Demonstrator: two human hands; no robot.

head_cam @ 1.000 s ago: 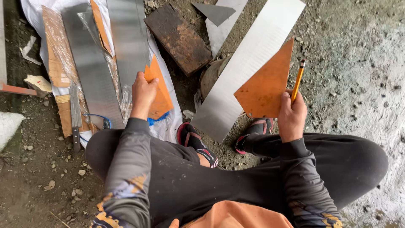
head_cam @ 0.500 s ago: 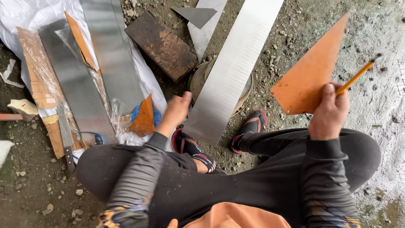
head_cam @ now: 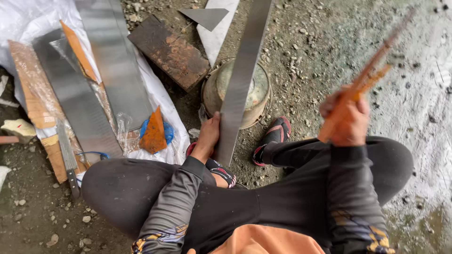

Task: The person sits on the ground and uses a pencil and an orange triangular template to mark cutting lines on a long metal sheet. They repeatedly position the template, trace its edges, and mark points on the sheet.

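The left hand (head_cam: 209, 136) is gripping the near edge of a long metal strip (head_cam: 242, 75) lying over a pan (head_cam: 256, 94). The right hand (head_cam: 346, 120) is clenching a blurred orange sheet (head_cam: 372, 70) above open gravel (head_cam: 320, 42).

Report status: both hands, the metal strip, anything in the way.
Left hand grips the long metal strip, tilted over a round pot. Right hand holds a blurred orange sheet. Nothing blocking.

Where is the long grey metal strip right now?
In the head view, the long grey metal strip runs up the middle, its near end gripped by the left hand, lying across the round metal bowl on the ground.
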